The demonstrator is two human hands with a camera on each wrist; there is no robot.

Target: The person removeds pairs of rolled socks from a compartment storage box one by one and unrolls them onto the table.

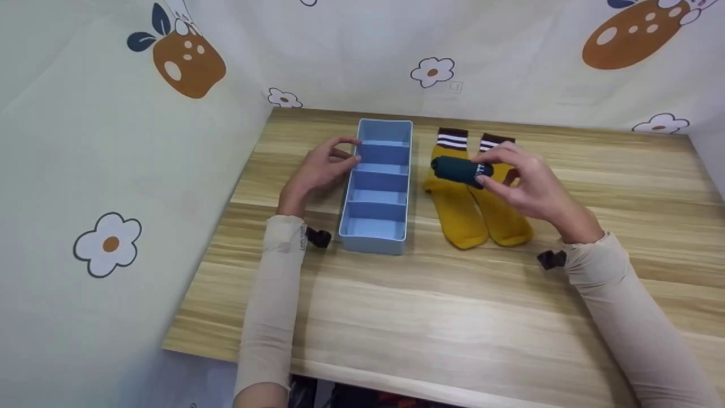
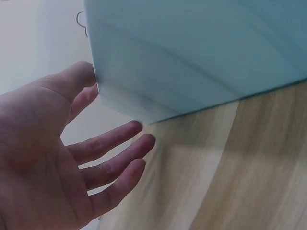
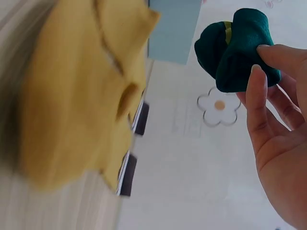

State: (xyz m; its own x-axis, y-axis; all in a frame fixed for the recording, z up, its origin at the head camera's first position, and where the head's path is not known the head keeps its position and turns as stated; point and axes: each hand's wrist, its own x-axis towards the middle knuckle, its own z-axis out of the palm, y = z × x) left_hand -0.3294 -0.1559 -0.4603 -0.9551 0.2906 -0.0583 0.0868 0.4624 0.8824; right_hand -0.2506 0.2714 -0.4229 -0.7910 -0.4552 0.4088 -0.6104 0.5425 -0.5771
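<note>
1. Left sleeve (image 1: 271, 300): small dark lettering marks its cuff; too small to read surely.
2. Left hand (image 1: 318, 170): fingers loosely extended; thumb and index tips touch the left rim of the blue box.
3. Blue box (image 1: 374, 245): four compartments in a row; its long axis runs from near to far on the wooden table (image 1: 425, 323).
4. Yellow socks (image 1: 461, 221): lie side by side; toes near, dark striped cuffs far.
5. Dark green roll (image 1: 456, 169): held above the socks; long axis roughly left-right, plain end toward the box; white letters, "TT" legible, on the right end.
6. Right hand (image 1: 532, 184): thumb and fingers pinch that lettered end.
</note>
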